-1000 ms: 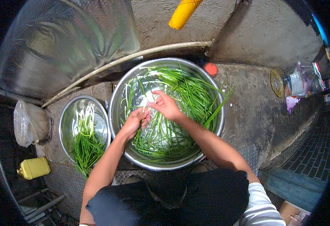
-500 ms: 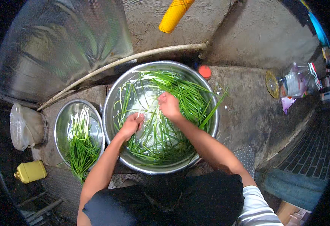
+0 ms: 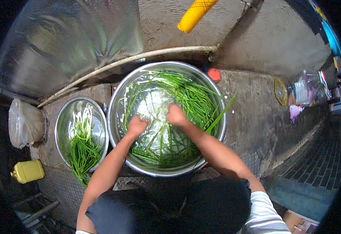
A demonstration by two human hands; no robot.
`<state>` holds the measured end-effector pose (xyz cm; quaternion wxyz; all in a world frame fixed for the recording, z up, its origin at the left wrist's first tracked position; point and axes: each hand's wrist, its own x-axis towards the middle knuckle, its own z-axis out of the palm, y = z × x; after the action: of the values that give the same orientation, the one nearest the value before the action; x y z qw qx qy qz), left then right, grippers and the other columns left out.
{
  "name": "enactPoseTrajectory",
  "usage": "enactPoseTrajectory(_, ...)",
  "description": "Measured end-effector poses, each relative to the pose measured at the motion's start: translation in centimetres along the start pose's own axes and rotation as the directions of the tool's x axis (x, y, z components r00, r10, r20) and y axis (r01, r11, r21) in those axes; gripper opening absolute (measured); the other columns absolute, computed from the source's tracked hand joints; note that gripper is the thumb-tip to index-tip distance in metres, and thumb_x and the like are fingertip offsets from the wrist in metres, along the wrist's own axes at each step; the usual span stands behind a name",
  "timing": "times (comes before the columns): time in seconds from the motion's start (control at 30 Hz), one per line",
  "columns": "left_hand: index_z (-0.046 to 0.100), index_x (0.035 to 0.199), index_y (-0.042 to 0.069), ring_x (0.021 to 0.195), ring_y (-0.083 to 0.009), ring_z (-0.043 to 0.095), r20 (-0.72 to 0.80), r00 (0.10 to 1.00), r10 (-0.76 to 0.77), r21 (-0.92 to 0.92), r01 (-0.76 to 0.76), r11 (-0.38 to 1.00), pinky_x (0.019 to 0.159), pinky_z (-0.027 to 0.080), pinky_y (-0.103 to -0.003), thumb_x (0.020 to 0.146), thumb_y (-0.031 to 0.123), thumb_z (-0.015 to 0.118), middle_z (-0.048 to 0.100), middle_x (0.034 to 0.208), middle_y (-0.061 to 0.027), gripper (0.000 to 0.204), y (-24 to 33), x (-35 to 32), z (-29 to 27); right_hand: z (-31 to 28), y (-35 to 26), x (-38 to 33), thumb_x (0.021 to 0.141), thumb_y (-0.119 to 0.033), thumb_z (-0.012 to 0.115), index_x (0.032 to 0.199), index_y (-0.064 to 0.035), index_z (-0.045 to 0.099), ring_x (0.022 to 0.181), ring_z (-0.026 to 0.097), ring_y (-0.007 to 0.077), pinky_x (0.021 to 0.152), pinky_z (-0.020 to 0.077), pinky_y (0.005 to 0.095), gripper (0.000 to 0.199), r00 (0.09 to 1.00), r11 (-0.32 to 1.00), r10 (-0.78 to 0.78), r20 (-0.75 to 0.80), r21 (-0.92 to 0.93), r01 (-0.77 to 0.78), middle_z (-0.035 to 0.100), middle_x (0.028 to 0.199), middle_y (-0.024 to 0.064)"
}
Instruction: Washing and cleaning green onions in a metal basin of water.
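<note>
At frame centre, large steel basin of water and long green stalks. Left hand and right hand side by side, both sunk among the stalks; fingers curled under and hidden by water and greens, so spread or pinching cannot be told. At left, just beside the basin, smaller steel bowl with a bundle of green stalks with white ends, tips hanging over its lower rim. Lower left, yellow container. Left edge, plastic-wrapped pot. Top centre, yellow tube. Above the basin, pale pipe. Right of the basin, small red cap on the concrete ledge.
</note>
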<state>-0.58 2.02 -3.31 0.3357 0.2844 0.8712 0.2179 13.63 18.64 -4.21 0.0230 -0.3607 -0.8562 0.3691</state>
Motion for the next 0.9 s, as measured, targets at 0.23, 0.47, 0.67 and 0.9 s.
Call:
enactPoseTrajectory(0.23, 0.053, 0.065, 0.009, 0.058, -0.021, 0.06, 0.345, 0.935, -0.085, -0.596, 0.288, 0.75, 0.06, 0.052, -0.035, 0.096, 0.038, 0.05, 0.049, 0.055, -0.0027, 0.042, 1.5, -0.9, -3.3, -0.4, -2.1, -0.8, 0.072, -0.009, 0.068, 0.097, 0.0035, 0.059, 0.08, 0.058, 0.0262, 0.076, 0.0475, 0.0362, 0.03, 0.985, 0.857, 0.166, 0.052, 0.486, -0.17, 0.062, 0.087, 0.0143)
enactPoseTrajectory(0.47, 0.049, 0.129, 0.003, 0.101, -0.0229, 0.061, 0.468, 0.845, 0.258, -0.883, 0.441, 0.157, 0.09, 0.05, -0.037, 0.1, 0.045, 0.037, 0.063, 0.11, -0.0129, 0.053, 1.5, -1.4, -3.7, -0.3, -2.6, -0.2, 0.076, 0.003, 0.062, 0.12, 0.001, 0.053, 0.086, 0.058, 0.0186, 0.075, 0.0468, 0.0317, 0.045, 0.932, 0.718, 0.162, 0.323, 0.61, -0.336, 0.062, 0.101, 0.0086)
enactPoseTrajectory(0.67, 0.048, 0.132, 0.01, 0.086, -0.0179, 0.058, 0.414, 0.909, 0.046, -0.825, 0.352, 0.442, 0.076, 0.05, -0.035, 0.1, 0.047, 0.036, 0.061, 0.112, -0.0095, 0.05, 2.0, -1.5, -3.1, -3.6, -4.3, -0.6, 0.071, -0.011, 0.069, 0.115, 0.0033, 0.055, 0.084, 0.062, 0.0239, 0.072, 0.0499, 0.0327, 0.048, 0.915, 0.634, 0.068, 0.399, 0.691, -0.348, 0.065, 0.1, 0.0135)
enactPoseTrajectory(0.9, 0.063, 0.11, 0.003, 0.078, -0.0222, 0.061, 0.098, 0.995, -0.033, -0.438, 0.073, 0.896, 0.071, 0.051, -0.035, 0.098, 0.04, 0.044, 0.063, 0.098, -0.0146, 0.043, 0.4, -0.8, -2.7, -2.9, -2.9, 0.1, 0.07, -0.01, 0.072, 0.106, 0.0023, 0.062, 0.069, 0.059, 0.0156, 0.06, 0.0471, 0.0296, 0.039, 0.842, 0.758, -0.111, 0.528, 0.593, -0.272, 0.065, 0.085, 0.0089)
